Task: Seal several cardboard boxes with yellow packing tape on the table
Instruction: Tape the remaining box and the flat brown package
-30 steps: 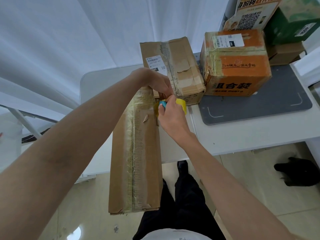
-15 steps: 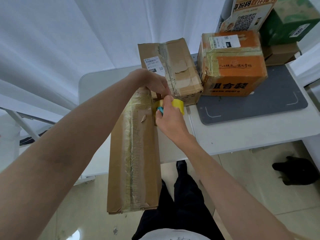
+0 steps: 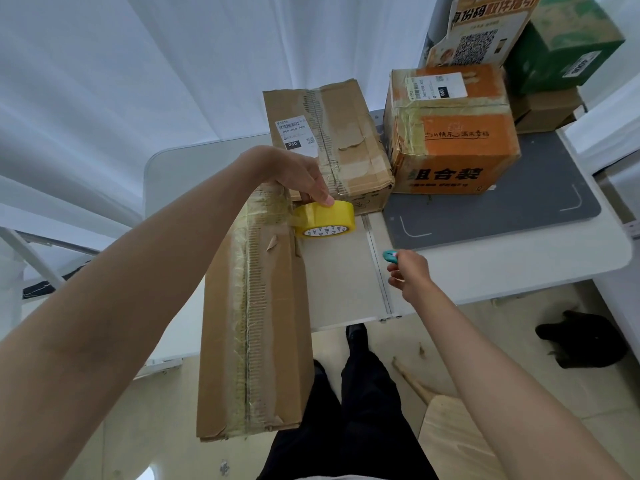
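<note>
While left hand point(image 3: 294, 174) pinches yellow tape roll point(image 3: 325, 220) beside long box point(image 3: 256, 306), right hand point(image 3: 408, 275) grips teal cutter point(image 3: 390, 256) (apart).

The long box point(image 3: 256, 317) was matt brown cardboard, its top torn rough under glossy tape strips. The tape roll point(image 3: 323, 216) was shiny yellow plastic on a paper core. The table point(image 3: 502, 271) looked smooth and white, the mat point(image 3: 519, 206) matt grey.
</note>
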Demonstrator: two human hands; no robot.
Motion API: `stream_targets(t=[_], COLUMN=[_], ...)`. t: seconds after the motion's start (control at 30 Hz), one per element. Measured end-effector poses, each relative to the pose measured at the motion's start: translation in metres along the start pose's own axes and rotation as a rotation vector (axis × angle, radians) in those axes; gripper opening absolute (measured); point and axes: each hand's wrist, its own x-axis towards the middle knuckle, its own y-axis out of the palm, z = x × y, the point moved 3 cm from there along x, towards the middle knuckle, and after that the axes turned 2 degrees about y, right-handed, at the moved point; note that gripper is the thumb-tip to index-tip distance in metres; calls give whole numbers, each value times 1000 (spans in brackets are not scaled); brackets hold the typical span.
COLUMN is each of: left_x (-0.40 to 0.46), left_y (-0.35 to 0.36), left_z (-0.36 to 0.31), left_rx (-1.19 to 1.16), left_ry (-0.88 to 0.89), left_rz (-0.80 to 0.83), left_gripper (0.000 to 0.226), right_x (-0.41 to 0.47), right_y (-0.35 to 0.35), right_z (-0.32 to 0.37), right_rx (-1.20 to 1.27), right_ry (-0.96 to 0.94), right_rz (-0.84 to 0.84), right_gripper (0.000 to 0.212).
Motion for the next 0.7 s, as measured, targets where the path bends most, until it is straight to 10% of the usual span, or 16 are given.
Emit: stream_targets(t=[0.4, 0.57, 0.7], left_x=[-1, -2, -6], left_y=[1, 1, 2], left_z=[3, 4, 1], left_rx=[-32, -22, -3], left_ry=[15, 38, 65], left_rz=[-2, -3, -25], left_gripper=[42, 39, 37], right_x=[39, -38, -72], right_y=[-1, 45, 64], right_z=[4, 62, 77], right_rx=[22, -125, -426], right_ry=[-47, -689, -791], right_rz=[-160, 203, 598], right_gripper=[59, 53, 60])
